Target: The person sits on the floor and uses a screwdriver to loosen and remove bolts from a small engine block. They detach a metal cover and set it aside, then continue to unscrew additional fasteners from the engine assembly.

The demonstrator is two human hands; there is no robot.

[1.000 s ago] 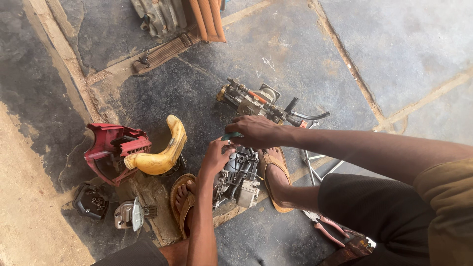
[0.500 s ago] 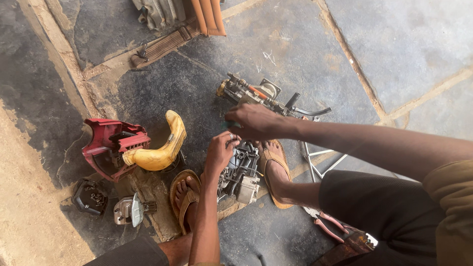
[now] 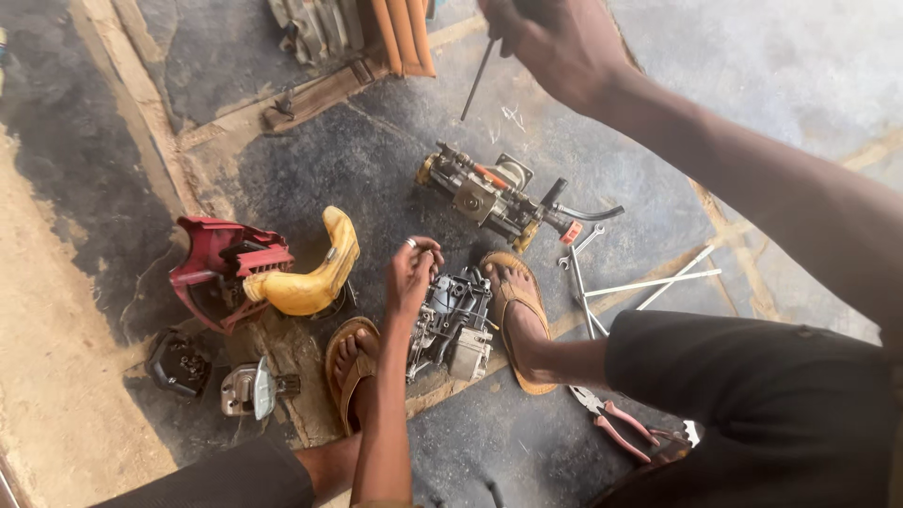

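A small grey engine block (image 3: 454,325) stands on the stone floor between my two sandalled feet. My left hand (image 3: 411,271), a ring on one finger, rests on its upper left side and steadies it. High in the frame, my right hand (image 3: 555,42) is raised and closed around a thin dark rod-like tool (image 3: 477,80) that points down toward the floor. Beyond the engine lies a metal pump assembly (image 3: 497,198) with brass fittings and a black lever.
A red housing (image 3: 218,268) and a yellow tank (image 3: 310,277) lie at left, with a black part (image 3: 179,362) and a grey cover (image 3: 246,390) below. Spanners and rods (image 3: 611,273) and red-handled pliers (image 3: 621,423) lie at right. Orange bars (image 3: 404,33) lie at top.
My right hand has lifted off the parts near the engine and risen toward the top of the view, holding the thin tool. My left hand stays on the engine.
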